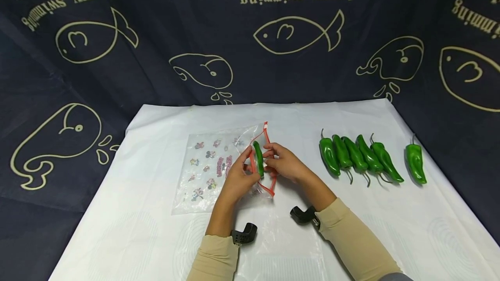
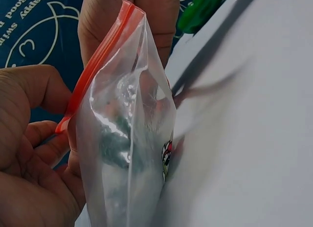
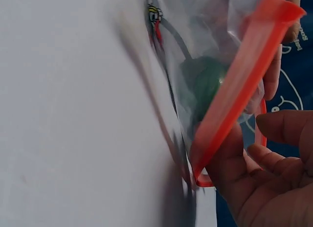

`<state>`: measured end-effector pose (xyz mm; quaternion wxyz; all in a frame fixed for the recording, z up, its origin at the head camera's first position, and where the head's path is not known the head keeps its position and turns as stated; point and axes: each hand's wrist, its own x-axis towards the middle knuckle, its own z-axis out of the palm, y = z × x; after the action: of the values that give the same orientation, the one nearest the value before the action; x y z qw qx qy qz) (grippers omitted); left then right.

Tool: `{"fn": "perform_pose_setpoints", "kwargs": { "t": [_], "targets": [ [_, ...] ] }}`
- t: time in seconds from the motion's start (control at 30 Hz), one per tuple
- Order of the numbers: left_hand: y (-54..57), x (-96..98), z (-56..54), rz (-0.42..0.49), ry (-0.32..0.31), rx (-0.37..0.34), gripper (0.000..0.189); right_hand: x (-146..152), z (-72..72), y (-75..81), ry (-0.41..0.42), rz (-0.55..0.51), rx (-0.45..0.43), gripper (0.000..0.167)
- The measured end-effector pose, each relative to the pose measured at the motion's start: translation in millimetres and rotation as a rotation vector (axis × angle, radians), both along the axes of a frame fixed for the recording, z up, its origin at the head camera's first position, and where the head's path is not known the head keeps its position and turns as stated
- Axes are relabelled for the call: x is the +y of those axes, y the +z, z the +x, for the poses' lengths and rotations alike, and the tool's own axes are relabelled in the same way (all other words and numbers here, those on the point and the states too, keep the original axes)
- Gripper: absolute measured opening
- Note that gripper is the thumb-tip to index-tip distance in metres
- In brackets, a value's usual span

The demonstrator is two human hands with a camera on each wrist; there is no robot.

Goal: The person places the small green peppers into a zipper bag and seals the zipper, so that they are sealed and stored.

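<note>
A clear zip bag (image 1: 203,172) with a red zip edge and small cartoon prints lies on the table, its mouth raised and parted. My left hand (image 1: 240,177) pinches the red edge on one side, as the left wrist view also shows. A green pepper (image 1: 258,159) stands in the mouth between both hands; through the film it appears as a blurred green shape (image 3: 208,85) in the right wrist view. My right hand (image 1: 287,164) is at the mouth's other side, its fingers (image 3: 279,126) spread apart between the red strips.
Several green peppers (image 1: 355,155) lie in a row to the right, and a single pepper (image 1: 415,161) lies farther right. A clear plastic sheet or bag (image 1: 285,246) lies flat near the front. Behind the white table (image 1: 156,142) hangs a dark printed cloth (image 1: 234,21).
</note>
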<state>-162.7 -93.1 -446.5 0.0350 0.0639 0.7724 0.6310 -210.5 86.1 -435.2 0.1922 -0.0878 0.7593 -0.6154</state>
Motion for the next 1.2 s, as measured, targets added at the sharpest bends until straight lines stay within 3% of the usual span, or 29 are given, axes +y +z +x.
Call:
{"fn": "perform_pose_setpoints", "kwargs": {
  "t": [0.23, 0.67, 1.03, 1.2],
  "targets": [
    [3.4, -0.9, 1.2, 0.010, -0.017, 0.004, 0.085, -2.0, 1.3, -0.3, 0.016, 0.041, 0.061, 0.054],
    [2.3, 0.9, 1.0, -0.002, -0.010, 0.002, 0.086, -3.7, 1.6, 1.3, 0.010, -0.026, -0.020, 0.060],
    [1.0, 0.8, -0.8, 0.039, -0.031, 0.026, 0.086, -9.5, 3.1, 0.4, 0.044, -0.087, -0.055, 0.068],
    [2.1, 2.5, -0.6, -0.011, -0.001, 0.012, 0.087, -5.1, 3.0, 2.3, 0.044, -0.078, -0.031, 0.068]
  ]
}}
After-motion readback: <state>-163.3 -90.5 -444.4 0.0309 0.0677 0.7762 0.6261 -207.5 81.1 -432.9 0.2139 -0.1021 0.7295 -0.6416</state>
